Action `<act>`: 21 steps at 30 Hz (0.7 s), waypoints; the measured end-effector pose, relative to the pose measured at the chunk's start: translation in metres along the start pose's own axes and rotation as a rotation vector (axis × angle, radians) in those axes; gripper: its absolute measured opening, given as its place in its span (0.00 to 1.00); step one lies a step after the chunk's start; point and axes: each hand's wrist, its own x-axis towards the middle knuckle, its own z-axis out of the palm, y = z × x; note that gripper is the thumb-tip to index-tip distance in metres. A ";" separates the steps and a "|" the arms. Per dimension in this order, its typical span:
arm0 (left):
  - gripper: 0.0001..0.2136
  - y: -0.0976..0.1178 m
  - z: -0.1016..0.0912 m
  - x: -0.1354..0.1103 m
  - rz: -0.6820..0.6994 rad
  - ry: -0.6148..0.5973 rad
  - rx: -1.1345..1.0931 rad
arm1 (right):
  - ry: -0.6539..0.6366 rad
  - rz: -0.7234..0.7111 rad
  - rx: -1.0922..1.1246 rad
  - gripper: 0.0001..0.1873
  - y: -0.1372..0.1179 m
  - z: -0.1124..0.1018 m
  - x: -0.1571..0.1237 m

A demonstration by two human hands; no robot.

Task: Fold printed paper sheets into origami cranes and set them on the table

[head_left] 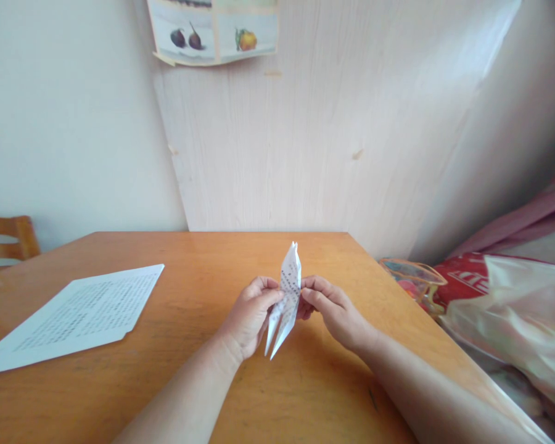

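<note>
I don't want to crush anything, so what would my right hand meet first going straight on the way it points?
The folded paper, which the right hand pinches; beyond it, probably the left hand, though depth is hard to judge.

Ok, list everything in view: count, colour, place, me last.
folded paper: one, white with dark print, centre
printed paper: count unclear, white, left
wooden table: one, brown, foreground
wooden chair: one, brown, far left
fruit poster: one, multicoloured, top
wood-grain panel: one, pale, behind table
wall: one, pale, left
plastic bag: at least one, whitish, right
red packaging: one, red, right
orange-rimmed item: one, orange, right, kind unclear
pink cloth: one, pink, right edge
left hand: one, bare, pinching folded paper
right hand: one, bare, pinching folded paper
forearms: two, bare, bottom
</note>
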 end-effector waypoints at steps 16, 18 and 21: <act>0.15 0.002 0.002 -0.003 0.110 0.007 0.136 | 0.059 0.062 0.027 0.13 0.005 0.000 0.004; 0.17 0.002 0.003 -0.003 0.103 -0.012 0.122 | 0.050 0.053 0.013 0.14 0.005 0.000 0.004; 0.16 0.003 0.003 -0.004 0.087 -0.058 0.125 | 0.040 0.049 0.010 0.14 0.004 0.001 0.003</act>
